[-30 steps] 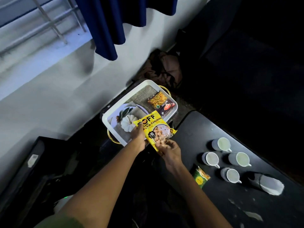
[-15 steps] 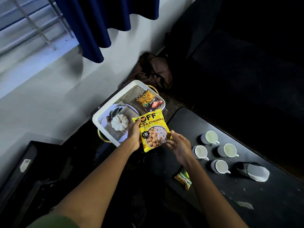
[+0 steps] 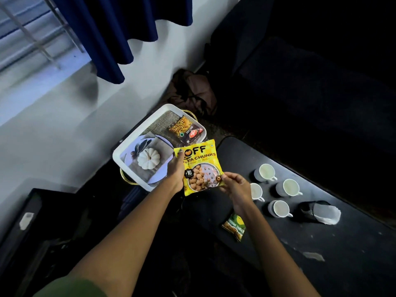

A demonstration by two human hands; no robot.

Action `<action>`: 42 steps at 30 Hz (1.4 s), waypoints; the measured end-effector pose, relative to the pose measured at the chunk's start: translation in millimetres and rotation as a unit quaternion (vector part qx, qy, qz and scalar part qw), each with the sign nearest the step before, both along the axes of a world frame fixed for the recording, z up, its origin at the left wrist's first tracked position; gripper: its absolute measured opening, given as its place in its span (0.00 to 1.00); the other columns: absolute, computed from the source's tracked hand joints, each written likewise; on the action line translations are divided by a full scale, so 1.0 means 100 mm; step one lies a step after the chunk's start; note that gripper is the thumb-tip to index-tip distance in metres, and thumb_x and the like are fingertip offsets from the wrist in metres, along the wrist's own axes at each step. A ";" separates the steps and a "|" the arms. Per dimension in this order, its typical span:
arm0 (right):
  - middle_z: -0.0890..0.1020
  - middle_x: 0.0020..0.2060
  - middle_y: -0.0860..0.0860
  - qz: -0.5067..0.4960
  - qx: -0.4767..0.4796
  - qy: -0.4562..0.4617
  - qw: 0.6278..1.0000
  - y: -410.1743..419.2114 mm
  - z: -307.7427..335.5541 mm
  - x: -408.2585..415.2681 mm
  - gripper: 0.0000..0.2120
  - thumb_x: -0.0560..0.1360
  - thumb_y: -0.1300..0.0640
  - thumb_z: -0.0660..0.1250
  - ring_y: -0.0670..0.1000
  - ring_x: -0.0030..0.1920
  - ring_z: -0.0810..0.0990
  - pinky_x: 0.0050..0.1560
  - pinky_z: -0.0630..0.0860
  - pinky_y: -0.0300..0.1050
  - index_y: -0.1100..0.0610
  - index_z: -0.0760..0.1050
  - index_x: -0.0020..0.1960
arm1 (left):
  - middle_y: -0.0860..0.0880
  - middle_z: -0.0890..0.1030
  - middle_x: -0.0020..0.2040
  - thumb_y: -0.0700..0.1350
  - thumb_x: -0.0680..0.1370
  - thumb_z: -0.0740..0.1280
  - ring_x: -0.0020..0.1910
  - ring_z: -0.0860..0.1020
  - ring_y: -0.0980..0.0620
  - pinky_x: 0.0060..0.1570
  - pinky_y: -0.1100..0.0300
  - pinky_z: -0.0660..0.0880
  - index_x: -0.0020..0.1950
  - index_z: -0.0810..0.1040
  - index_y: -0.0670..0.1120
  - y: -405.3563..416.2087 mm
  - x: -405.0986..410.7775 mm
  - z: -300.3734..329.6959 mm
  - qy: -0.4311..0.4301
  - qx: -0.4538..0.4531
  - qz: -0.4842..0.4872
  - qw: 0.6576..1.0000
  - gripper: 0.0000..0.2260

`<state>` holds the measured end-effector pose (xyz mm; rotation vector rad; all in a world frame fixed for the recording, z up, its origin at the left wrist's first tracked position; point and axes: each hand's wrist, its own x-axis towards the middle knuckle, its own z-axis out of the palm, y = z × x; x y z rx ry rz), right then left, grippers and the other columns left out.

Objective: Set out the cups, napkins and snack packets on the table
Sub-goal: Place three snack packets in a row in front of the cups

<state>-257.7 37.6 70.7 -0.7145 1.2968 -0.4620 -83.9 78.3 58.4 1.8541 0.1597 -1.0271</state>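
Note:
A yellow soya chunks packet (image 3: 202, 166) is held upright between the white tray (image 3: 137, 136) and the black table (image 3: 321, 243). My left hand (image 3: 176, 171) grips its left edge and my right hand (image 3: 234, 185) pinches its lower right corner. A dark mixture snack packet (image 3: 185, 130) lies in the tray's far corner. A small green packet (image 3: 234, 226) lies on the table near my right wrist. Several white cups (image 3: 287, 187) stand grouped on the table. Beside them a black holder with white napkins (image 3: 321, 212) lies on its side.
The tray has gold handles and a pumpkin picture on its base. A brown bag (image 3: 192, 91) sits on the floor against the white wall. A blue curtain (image 3: 120, 33) hangs above. A dark sofa (image 3: 310, 71) fills the right. A black box (image 3: 32, 221) is at the lower left.
Both hands have carried the yellow packet off the tray toward the table's near end. The packet now stands more upright, and the right hand has slid to its lower right corner.

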 end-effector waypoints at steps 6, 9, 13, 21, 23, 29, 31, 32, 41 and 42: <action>0.84 0.51 0.55 0.096 0.012 -0.041 0.994 -0.06 -0.01 -0.20 0.19 0.68 0.53 0.74 0.56 0.51 0.83 0.52 0.79 0.55 0.58 0.78 0.56 | 0.45 0.81 0.54 0.59 0.79 0.60 0.51 0.80 0.44 0.52 0.47 0.78 0.61 0.76 0.45 -0.02 -0.28 0.07 0.093 -0.017 -0.099 0.991 0.20; 0.85 0.48 0.57 0.053 0.013 0.000 0.999 -0.04 -0.08 -0.32 0.19 0.66 0.58 0.76 0.58 0.48 0.83 0.54 0.79 0.56 0.60 0.77 0.55 | 0.43 0.83 0.52 0.59 0.78 0.61 0.47 0.81 0.43 0.48 0.50 0.78 0.59 0.78 0.46 -0.06 -0.48 0.09 0.167 -0.033 -0.140 0.975 0.20; 0.84 0.49 0.60 -0.042 0.035 0.009 0.998 0.02 -0.18 -0.62 0.16 0.65 0.63 0.76 0.61 0.50 0.82 0.56 0.78 0.58 0.60 0.78 0.52 | 0.49 0.77 0.61 0.60 0.77 0.62 0.58 0.75 0.49 0.62 0.48 0.70 0.66 0.73 0.48 -0.07 -0.72 0.03 0.168 -0.031 -0.241 0.955 0.23; 0.82 0.48 0.61 -0.206 0.078 0.109 0.969 0.29 -0.53 -1.57 0.14 0.69 0.64 0.73 0.59 0.46 0.80 0.51 0.77 0.59 0.63 0.77 0.53 | 0.44 0.76 0.65 0.56 0.81 0.57 0.58 0.76 0.45 0.51 0.55 0.71 0.65 0.72 0.43 0.06 -1.35 -0.39 0.059 0.093 -0.445 0.889 0.21; 0.81 0.51 0.63 -0.225 0.089 0.145 0.959 0.38 -0.67 -1.84 0.16 0.70 0.64 0.73 0.59 0.49 0.80 0.52 0.77 0.59 0.65 0.76 0.56 | 0.42 0.79 0.61 0.53 0.80 0.60 0.58 0.77 0.45 0.54 0.55 0.72 0.61 0.76 0.42 0.12 -1.52 -0.57 -0.011 0.120 -0.500 0.857 0.17; 0.79 0.55 0.66 -0.218 0.120 0.222 0.943 0.59 -1.13 -2.32 0.16 0.74 0.64 0.69 0.64 0.56 0.79 0.52 0.75 0.55 0.69 0.74 0.59 | 0.47 0.65 0.72 0.51 0.78 0.61 0.68 0.67 0.45 0.65 0.54 0.67 0.72 0.64 0.49 0.23 -1.90 -0.96 -0.130 0.168 -0.651 0.729 0.22; 0.79 0.56 0.66 -0.204 0.121 0.239 0.941 0.62 -1.28 -2.38 0.16 0.75 0.62 0.68 0.62 0.55 0.79 0.50 0.75 0.53 0.69 0.73 0.59 | 0.49 0.58 0.76 0.51 0.79 0.60 0.72 0.62 0.46 0.68 0.51 0.65 0.75 0.58 0.49 0.25 -2.01 -1.05 -0.172 0.156 -0.699 0.676 0.26; 0.79 0.55 0.65 -0.188 0.118 0.248 0.943 0.62 -1.35 -2.40 0.15 0.75 0.62 0.68 0.62 0.55 0.79 0.48 0.74 0.51 0.69 0.73 0.59 | 0.50 0.55 0.78 0.51 0.79 0.60 0.73 0.59 0.47 0.69 0.49 0.63 0.76 0.55 0.49 0.24 -2.06 -1.10 -0.193 0.149 -0.722 0.647 0.28; 0.57 0.74 0.58 0.067 0.000 0.487 0.871 0.60 -1.56 -2.28 0.34 0.74 0.52 0.68 0.63 0.71 0.60 0.64 0.63 0.63 0.56 0.56 0.75 | 0.49 0.35 0.77 0.49 0.78 0.61 0.77 0.39 0.46 0.73 0.42 0.41 0.77 0.38 0.48 0.25 -2.35 -1.45 -0.275 0.157 -0.827 0.464 0.37; 0.57 0.74 0.57 0.118 -0.043 0.498 0.858 0.63 -1.59 -2.28 0.32 0.74 0.54 0.67 0.62 0.70 0.60 0.64 0.65 0.62 0.55 0.57 0.74 | 0.49 0.34 0.77 0.49 0.78 0.62 0.77 0.37 0.45 0.73 0.41 0.40 0.77 0.38 0.48 0.26 -2.37 -1.47 -0.287 0.161 -0.829 0.452 0.38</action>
